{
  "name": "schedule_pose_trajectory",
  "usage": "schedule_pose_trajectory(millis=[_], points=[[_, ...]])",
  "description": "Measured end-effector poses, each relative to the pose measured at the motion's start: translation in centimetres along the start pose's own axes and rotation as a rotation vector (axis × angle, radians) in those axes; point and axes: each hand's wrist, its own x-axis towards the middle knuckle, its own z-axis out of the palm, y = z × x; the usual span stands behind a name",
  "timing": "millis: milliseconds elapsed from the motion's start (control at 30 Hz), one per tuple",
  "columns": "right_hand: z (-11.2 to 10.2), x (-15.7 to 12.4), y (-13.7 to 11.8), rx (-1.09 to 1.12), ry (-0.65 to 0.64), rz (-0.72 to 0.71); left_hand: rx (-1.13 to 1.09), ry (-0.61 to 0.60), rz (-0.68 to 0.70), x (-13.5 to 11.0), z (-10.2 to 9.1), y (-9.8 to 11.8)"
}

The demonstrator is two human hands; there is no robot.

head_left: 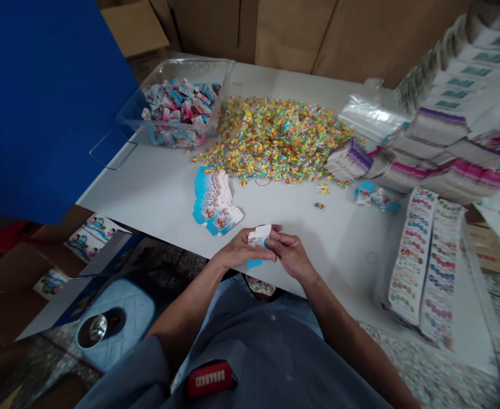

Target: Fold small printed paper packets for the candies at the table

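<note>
Both forearms bare, reaching in over near edge of the table (339, 244), elbows out, wrists turned in so the hands meet just above the tabletop. L hand (244, 251) and R hand (288, 255) both pinch one small printed card (258, 237), white w/ blue tab hanging below; fingers bent, knuckles up, fingertips nearly touching. Fingers cover most of card, so print and exact shape hard to make out.

Just ahead of hands, toward table's middle: loose stack of blue-and-white cards (213, 201), fanned, lying flat. Few similar loose cards (371, 196) further right, past a tiny multicolored bit (319, 205).

Far edge: clear plastic bin (182, 60) full of pink/blue printed pieces, and beside it a big heap of small colorful packets (275, 139), too small to tell exactly what's in them. Right of heap: clear plastic bags (371, 116), stacks of printed cards w/ purple and pink edges (458, 182). Near right corner: bundled sheets w/ rows of colored rings (424, 267), partly cut off by blur.

Big blue panel (41, 102) hides far left corner of table. Below near edge, on L side: cardboard box (15, 284) w/ printed sheets, and blue quilted cushion (116, 324) w/ shiny round metal thing on it. Person's gray-blue shirt (271, 341) at bottom, red badge (211, 379) on it, lettering blurred.
</note>
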Motion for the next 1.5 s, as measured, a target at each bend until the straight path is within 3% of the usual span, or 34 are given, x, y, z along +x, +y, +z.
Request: schedule_pose_trajectory(millis=[67, 133, 233, 300, 433, 533, 667, 833, 967, 1133, 1267, 1400, 1500], points=[[0.6, -0.4, 0.6, -0.062, 0.070, -0.036, -0.030, 0.063, 0.000, 0.5, 0.1, -0.8], [1.1, -1.0, 0.8, -0.210, 0.060, -0.109, -0.011, 0.201, 0.034, 1.1, 0.2, -1.9], [1.2, -1.8, 1.2, -0.404, 0.009, -0.221, 0.109, 0.423, 0.077, 1.7, 0.5, -3.5], [1.0, -2.0, 1.5, -0.452, 0.042, -0.250, 0.233, 0.476, 0.096, 1.8, 0.7, -3.9], [0.4, -1.8, 1.9, -0.475, 0.105, -0.260, 0.460, 0.452, 0.169, 0.4, 0.6, -3.4], [0.2, -1.6, 1.6, -0.496, 0.104, -0.259, 0.492, 0.476, 0.187, -1.3, -0.4, -2.9], [-0.2, -1.3, 1.3, -0.510, 0.109, -0.249, 0.238, 0.380, 0.015, -2.4, -1.3, -3.1], [-0.7, -1.2, 1.1, -0.569, 0.040, -0.218, -0.110, 0.410, -0.086, -1.4, -1.0, -3.3], [-0.9, -1.4, 1.2, -0.550, 0.039, -0.169, -0.237, 0.376, -0.200, -1.0, -1.2, -2.8], [-1.1, -1.4, 1.8, -0.524, 0.033, -0.161, -0.297, 0.344, -0.245, -1.1, -1.6, -2.6], [-1.3, -1.5, 1.5, -0.429, 0.011, -0.124, -0.299, 0.391, -0.330, -0.9, -1.6, -2.5], [-1.9, -2.0, 0.7, -0.137, -0.074, -0.022, -0.268, 0.414, -0.378, -0.6, -1.4, -2.3], [-2.1, -2.0, 0.4, 0.002, -0.039, 0.026, -0.234, 0.415, -0.368, -0.5, -1.2, -2.2]])
